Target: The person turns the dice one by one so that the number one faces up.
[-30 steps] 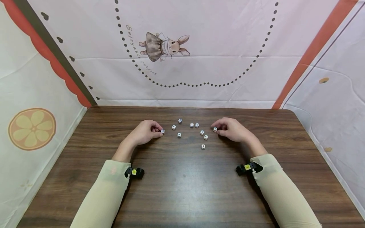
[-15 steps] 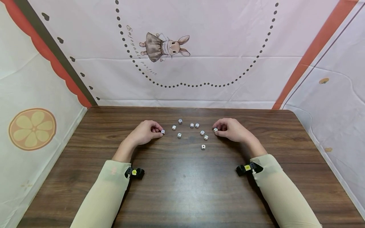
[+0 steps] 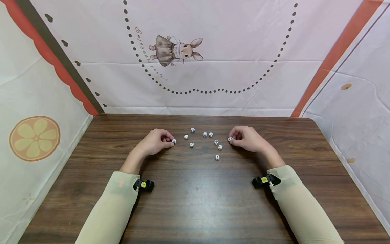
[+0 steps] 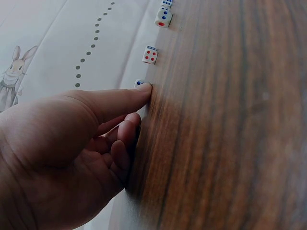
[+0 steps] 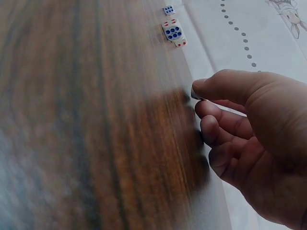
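Observation:
My left hand (image 3: 154, 140) pinches a white die (image 3: 174, 141) between thumb and fingers at the left end of a scatter of dice. In the left wrist view the thumb covers most of that die (image 4: 140, 83), with blue pips showing. Across the scatter, my right hand (image 3: 247, 138) pinches another white die (image 3: 230, 139), low over the wooden table (image 3: 195, 203). Only a sliver of this die (image 5: 194, 92) shows under the thumb in the right wrist view. Nearest the right hand's die is a loose die (image 3: 216, 142); nearest the left's is another die (image 3: 186, 137).
Several more white dice lie between the hands, among them a die (image 3: 192, 129) farthest back, a pair with one die (image 3: 205, 134) in the middle, and a die (image 3: 217, 157) closest to me. A printed cloth (image 3: 225, 78) hangs behind the table.
The right fingers have drawn in around their die, which has turned and shifted very slightly right. The left hand and the loose dice stay where they were.

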The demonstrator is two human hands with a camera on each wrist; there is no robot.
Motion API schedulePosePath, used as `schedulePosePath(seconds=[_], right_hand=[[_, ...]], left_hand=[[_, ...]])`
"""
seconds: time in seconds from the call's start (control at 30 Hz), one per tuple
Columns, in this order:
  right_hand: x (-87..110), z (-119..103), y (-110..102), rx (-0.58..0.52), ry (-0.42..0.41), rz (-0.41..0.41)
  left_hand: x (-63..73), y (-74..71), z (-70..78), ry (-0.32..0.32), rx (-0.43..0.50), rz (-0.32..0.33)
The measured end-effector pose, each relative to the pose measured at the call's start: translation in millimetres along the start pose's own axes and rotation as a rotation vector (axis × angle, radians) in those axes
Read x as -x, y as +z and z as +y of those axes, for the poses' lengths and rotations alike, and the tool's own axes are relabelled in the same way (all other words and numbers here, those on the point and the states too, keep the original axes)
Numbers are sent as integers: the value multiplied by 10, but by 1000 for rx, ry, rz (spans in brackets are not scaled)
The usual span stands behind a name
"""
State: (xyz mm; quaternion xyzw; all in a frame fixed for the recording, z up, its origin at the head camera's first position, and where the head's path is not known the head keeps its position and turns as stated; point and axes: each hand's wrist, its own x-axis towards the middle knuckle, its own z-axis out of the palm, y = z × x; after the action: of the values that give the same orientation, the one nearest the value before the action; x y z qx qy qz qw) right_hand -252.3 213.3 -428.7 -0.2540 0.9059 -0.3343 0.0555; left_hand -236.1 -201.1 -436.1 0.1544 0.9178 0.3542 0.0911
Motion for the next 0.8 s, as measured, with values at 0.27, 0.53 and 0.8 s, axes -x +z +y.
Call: schedulePosePath(seconds=[0.27, 0.53, 0.8], right_hand=[[9, -3, -8, -13, 20, 7], [-3, 28, -10, 6, 33, -13], [-9, 37, -18, 16, 53, -26]], left_hand=[[-10, 11, -25, -4, 5, 2], [-16, 10, -22, -17, 7, -6], [-7, 7, -18, -12, 8, -4]])
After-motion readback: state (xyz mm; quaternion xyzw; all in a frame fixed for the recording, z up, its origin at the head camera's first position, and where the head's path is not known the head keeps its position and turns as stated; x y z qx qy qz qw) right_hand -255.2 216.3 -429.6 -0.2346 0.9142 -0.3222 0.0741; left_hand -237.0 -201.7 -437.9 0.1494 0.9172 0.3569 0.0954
